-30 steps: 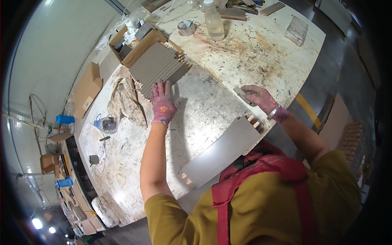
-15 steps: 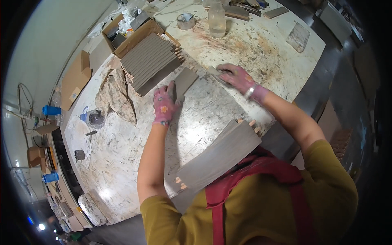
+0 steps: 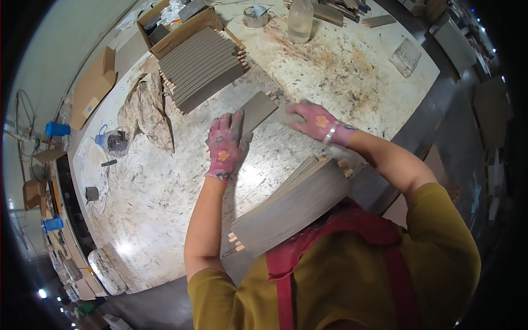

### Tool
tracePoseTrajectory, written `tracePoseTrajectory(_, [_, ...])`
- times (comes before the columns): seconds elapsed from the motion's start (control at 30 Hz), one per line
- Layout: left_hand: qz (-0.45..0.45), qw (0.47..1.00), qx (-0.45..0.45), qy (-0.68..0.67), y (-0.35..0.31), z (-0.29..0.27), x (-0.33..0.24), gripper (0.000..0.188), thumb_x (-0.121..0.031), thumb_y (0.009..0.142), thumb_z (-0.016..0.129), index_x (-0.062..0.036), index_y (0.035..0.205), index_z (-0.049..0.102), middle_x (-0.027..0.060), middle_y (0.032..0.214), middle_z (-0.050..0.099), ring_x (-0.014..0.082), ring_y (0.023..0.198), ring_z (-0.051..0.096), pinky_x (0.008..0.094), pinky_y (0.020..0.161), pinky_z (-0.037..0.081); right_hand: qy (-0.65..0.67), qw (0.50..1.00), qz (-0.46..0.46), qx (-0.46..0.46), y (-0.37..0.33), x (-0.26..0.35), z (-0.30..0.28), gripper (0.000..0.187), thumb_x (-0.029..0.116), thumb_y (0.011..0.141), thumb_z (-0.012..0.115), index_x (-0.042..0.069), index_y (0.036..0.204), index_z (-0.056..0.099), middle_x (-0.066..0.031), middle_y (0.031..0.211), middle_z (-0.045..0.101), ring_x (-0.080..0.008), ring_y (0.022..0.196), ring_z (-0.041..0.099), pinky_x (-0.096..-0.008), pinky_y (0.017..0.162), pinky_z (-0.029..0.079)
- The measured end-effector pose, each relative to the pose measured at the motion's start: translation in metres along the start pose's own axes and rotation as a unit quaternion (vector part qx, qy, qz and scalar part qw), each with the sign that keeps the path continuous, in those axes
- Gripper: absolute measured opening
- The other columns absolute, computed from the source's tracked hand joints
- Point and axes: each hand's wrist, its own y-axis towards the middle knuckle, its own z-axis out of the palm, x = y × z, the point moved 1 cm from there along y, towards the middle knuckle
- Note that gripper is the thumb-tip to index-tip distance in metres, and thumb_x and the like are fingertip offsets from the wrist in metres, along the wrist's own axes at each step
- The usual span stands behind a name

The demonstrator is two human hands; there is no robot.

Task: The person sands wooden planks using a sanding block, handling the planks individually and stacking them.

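Observation:
A narrow grey board (image 3: 258, 112) with wooden dowels at its far end lies on the table. My left hand (image 3: 224, 144), in a pink flowered glove, rests flat over the near left end of that board, fingers stretched out. Just right of the dowel end, my right hand (image 3: 314, 120), gloved alike, is closed on a flat grey block (image 3: 282, 114) that is smeared by motion. Close to my body lies a stack of wider grey boards (image 3: 291, 206) with dowels at both ends. Beyond my left hand sits a neat pile of narrow grey doweled boards (image 3: 203, 69).
Behind the pile is a cardboard box (image 3: 184, 37) of odds and ends. A crumpled cloth (image 3: 147, 113) lies to the left. Far off stand a tape roll (image 3: 255, 17) and a jar of cloudy liquid (image 3: 300, 23). A grey-white block (image 3: 405, 57) lies far right.
My right hand has shifted slightly down and its block is now blurred. The narrow board has shifted away from the pile, its doweled end now showing. My left hand stays on the board.

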Motion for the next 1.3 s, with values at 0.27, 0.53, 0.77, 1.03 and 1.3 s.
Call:
tracePoseTrajectory(0.27, [0.089,0.994,-0.054,-0.022,-0.015,0.011,-0.047,0.062,-0.033,0.078,0.07,-0.0043,0.131,0.054,0.0189,0.138,0.049,0.0393,0.129,0.042,0.0514,0.108,0.032,0.003,0.961,-0.262,-0.087,0.035,0.027,-0.032,0.039,0.026,0.089,0.063,0.008,0.123,0.06,-0.0165,0.118,0.061,-0.0331,0.11,0.059,-0.0397,0.096,0.047])
tracePoseTrajectory(0.53, [-0.015,0.989,0.01,-0.15,-0.043,0.074,-0.029,0.065,-0.048,0.086,0.063,-0.0126,0.138,0.05,0.0148,0.137,0.053,0.0349,0.13,0.045,0.0499,0.109,0.032,-0.315,0.797,-0.482,0.185,0.076,0.168,0.057,0.035,0.023,0.089,0.06,0.024,0.124,0.058,-0.0108,0.123,0.057,-0.033,0.106,0.061,-0.0425,0.084,0.054])
tracePoseTrajectory(0.77, [0.052,0.997,-0.059,-0.015,-0.018,0.029,-0.046,0.075,-0.045,0.077,0.071,-0.007,0.138,0.048,0.0161,0.143,0.042,0.0354,0.135,0.034,0.052,0.111,0.027,-0.29,0.898,-0.325,0.059,0.154,0.153,0.053,0.038,0.013,0.081,0.061,0.021,0.119,0.06,-0.0156,0.12,0.056,-0.0366,0.106,0.06,-0.0432,0.086,0.052])
tracePoseTrajectory(1.03, [-0.067,0.998,-0.009,-0.002,-0.032,-0.021,0.014,0.065,-0.026,0.073,0.075,-0.0119,0.133,0.055,0.0146,0.121,0.056,0.0366,0.11,0.053,0.0455,0.097,0.042,-0.044,0.946,-0.32,-0.021,0.107,0.07,-0.028,0.04,0.018,0.085,0.066,0.01,0.123,0.059,-0.0156,0.118,0.06,-0.0339,0.11,0.058,-0.0401,0.094,0.048])
tracePoseTrajectory(1.3, [-0.289,0.906,0.2,-0.236,0.007,-0.05,0.083,0.03,-0.029,0.093,0.057,-0.012,0.113,0.07,0.0148,0.095,0.069,0.0232,0.084,0.064,0.0351,0.082,0.05,0.11,0.978,-0.169,-0.058,0.066,0.012,-0.059,0.039,0.019,0.088,0.063,0.004,0.125,0.06,-0.0139,0.121,0.064,-0.0239,0.112,0.06,-0.0326,0.099,0.046])
